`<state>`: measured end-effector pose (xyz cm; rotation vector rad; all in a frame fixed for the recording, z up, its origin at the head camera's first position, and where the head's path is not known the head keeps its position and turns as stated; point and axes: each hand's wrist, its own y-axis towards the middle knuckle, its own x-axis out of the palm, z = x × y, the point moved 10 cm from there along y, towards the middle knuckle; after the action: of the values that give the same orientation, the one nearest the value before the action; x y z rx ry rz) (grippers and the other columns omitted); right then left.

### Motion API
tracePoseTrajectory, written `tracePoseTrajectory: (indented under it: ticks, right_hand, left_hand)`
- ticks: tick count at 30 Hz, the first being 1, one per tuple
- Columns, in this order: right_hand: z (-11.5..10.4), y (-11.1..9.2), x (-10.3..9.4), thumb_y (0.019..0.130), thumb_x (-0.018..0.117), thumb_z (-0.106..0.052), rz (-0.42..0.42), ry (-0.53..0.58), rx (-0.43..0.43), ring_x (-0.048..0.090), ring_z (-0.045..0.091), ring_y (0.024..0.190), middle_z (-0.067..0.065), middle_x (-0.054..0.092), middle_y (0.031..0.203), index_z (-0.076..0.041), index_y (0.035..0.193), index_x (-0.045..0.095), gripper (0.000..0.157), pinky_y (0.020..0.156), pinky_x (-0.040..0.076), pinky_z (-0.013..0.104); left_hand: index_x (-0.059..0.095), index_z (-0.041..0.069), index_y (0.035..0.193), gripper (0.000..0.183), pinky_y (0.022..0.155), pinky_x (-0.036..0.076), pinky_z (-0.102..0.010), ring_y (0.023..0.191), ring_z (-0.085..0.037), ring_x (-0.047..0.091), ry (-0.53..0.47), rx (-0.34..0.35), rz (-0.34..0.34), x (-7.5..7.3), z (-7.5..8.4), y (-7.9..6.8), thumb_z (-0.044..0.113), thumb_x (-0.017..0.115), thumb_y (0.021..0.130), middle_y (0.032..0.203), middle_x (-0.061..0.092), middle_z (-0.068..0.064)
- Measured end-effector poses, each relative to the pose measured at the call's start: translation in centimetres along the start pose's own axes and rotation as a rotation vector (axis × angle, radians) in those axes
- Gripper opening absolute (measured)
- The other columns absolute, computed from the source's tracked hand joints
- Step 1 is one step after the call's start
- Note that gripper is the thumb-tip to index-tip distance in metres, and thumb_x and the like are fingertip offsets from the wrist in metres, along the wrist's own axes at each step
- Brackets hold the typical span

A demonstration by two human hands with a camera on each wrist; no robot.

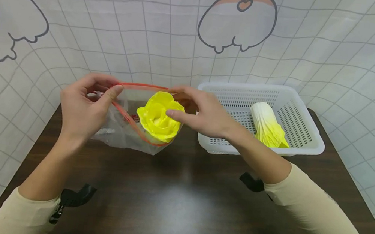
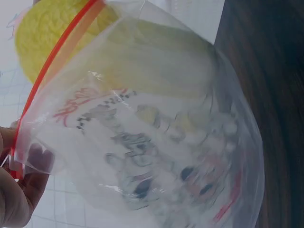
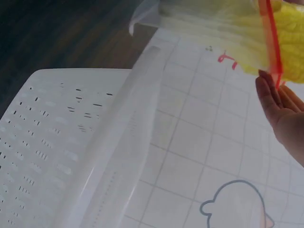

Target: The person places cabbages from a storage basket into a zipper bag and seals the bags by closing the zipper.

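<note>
A clear zip bag point(image 1: 124, 135) with a red zip rim and printed cartoons hangs over the table. My left hand point(image 1: 85, 107) pinches the rim at its left side. A yellow-topped napa cabbage point(image 1: 158, 116) is partly inside; its leafy end sticks out of the mouth in the left wrist view, while its paler body shows dimly through the plastic. My right hand point(image 1: 203, 109) holds the cabbage at the bag's right side, thumb over the leaves. In the right wrist view, its fingers point(image 3: 270, 97) touch the red rim; part of their grip is hidden.
A white perforated basket point(image 1: 304, 149) stands on the right of the dark table point(image 1: 179, 203). Another napa cabbage point(image 1: 268, 124), white and yellow, lies in it. A white grid-patterned cloth point(image 1: 142, 26) with cartoon prints rises behind and beside the table.
</note>
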<state>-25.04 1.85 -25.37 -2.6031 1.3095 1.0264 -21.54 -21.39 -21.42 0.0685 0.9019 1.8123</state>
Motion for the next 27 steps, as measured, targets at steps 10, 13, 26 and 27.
tracePoseTrajectory:
  ticks: [10, 13, 26, 27]
  right_hand:
    - [-1.1, 0.1, -2.6, 0.09, 0.047, -0.006, 0.089, 0.105, -0.057, 0.072, 0.019, 0.108, 0.009, 0.073, 0.127, -0.007, 0.138, 0.062, 0.05, 0.09, 0.059, 0.037]
    - [-1.0, 0.2, -2.8, 0.097, 0.052, -0.012, 0.068, 0.115, -0.051, 0.071, 0.019, 0.108, 0.009, 0.072, 0.128, -0.006, 0.138, 0.062, 0.043, 0.091, 0.06, 0.039]
    - [-1.1, 0.6, -2.9, 0.093, 0.067, 0.0, 0.099, -0.031, -0.077, 0.071, 0.014, 0.103, 0.005, 0.074, 0.125, -0.009, 0.137, 0.062, 0.046, 0.095, 0.059, 0.031]
    - [-1.2, 0.5, -2.9, 0.093, 0.068, 0.0, 0.107, -0.034, -0.08, 0.07, 0.014, 0.102, 0.005, 0.074, 0.125, -0.009, 0.137, 0.063, 0.045, 0.094, 0.059, 0.03]
  left_hand:
    - [0.084, 0.013, 0.099, 0.017, 0.064, 0.048, -0.018, 0.072, -0.007, 0.063, 0.086, -0.061, 0.011, -0.9, -0.3, 0.6, 0.028, 0.081, 0.092, 0.082, 0.07, 0.02]
    - [0.084, 0.015, 0.099, 0.018, 0.066, 0.048, -0.017, 0.073, -0.007, 0.062, 0.122, -0.077, -0.001, -1.0, -0.2, 0.8, 0.031, 0.08, 0.092, 0.083, 0.069, 0.022]
    - [0.084, 0.011, 0.102, 0.021, 0.053, 0.051, -0.016, 0.051, -0.011, 0.06, 0.118, -0.205, -0.053, -1.4, -0.9, 1.2, 0.029, 0.078, 0.093, 0.084, 0.071, 0.013]
    - [0.084, 0.01, 0.102, 0.021, 0.053, 0.051, -0.016, 0.051, -0.011, 0.06, 0.117, -0.205, -0.053, -1.4, -0.9, 1.3, 0.028, 0.078, 0.093, 0.083, 0.071, 0.013]
